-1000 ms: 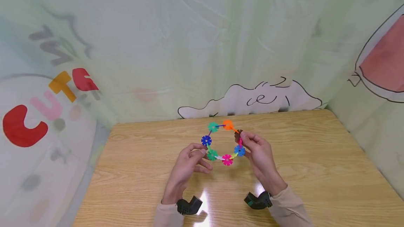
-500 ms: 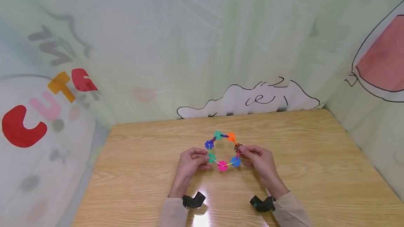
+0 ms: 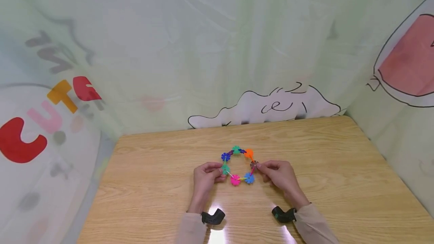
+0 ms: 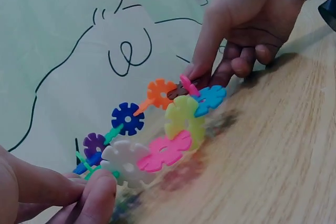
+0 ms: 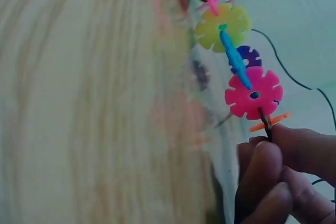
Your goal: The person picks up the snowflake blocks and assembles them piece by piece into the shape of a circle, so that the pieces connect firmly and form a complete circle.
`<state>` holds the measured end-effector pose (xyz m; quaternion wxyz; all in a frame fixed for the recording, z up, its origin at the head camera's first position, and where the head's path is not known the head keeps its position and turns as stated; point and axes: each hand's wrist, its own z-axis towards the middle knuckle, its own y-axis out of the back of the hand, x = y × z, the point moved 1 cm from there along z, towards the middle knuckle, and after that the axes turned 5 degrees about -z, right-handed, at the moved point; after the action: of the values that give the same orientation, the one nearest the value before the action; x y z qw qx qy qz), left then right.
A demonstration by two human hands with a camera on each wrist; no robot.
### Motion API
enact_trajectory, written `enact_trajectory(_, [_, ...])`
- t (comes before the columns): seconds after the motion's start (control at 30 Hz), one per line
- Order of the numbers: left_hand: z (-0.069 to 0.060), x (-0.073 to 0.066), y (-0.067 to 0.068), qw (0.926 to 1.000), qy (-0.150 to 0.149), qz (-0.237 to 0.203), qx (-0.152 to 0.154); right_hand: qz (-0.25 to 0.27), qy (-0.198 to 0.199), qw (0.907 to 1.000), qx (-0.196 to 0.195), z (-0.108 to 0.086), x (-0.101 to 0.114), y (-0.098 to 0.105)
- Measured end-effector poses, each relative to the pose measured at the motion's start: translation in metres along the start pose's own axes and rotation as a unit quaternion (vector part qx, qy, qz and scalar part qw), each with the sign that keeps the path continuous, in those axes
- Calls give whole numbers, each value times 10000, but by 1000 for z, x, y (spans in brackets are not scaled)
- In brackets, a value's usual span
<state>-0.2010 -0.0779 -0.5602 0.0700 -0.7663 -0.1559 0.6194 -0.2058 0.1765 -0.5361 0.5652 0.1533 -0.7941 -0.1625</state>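
Observation:
Between the two hands is a ring of interlocked plastic snowflake discs [image 3: 235, 180] in pink, blue, brown, orange, green, white, yellow and purple. My left hand [image 3: 205, 176] pinches a green disc [image 3: 225, 169] at the ring's left side. On the opposite side, my right hand [image 3: 278, 174] pinches the brown disc [image 3: 254, 165] between thumb and finger. In the left wrist view, the white disc [image 4: 126, 162] and pink disc [image 4: 165, 151] hang just above the tabletop. The right wrist view shows a yellow disc [image 5: 224, 27] slotted to a blue one [image 5: 235, 59].
A wood-grain table [image 3: 145, 183] lies beneath the hands. Behind it hangs a pale printed curtain [image 3: 162, 67] that meets the table's back edge. Black wrist cameras [image 3: 213, 217] are strapped to both wrists.
Both hands have lowered the ring toward the table, nearer the person. My left hand's fingers, loosely spread at the ring earlier, now pinch the green disc. The right hand keeps its pinch.

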Motion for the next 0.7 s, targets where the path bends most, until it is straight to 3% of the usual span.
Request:
enact_trajectory(0.27, [1,4,-6,9994,-134,115,-294,-559,51,9982,-217,7,-3,-1])
enact_trajectory(0.7, [3,4,-2,9993,-206,222,-204,-154,78,9998,-93,13,-11,4])
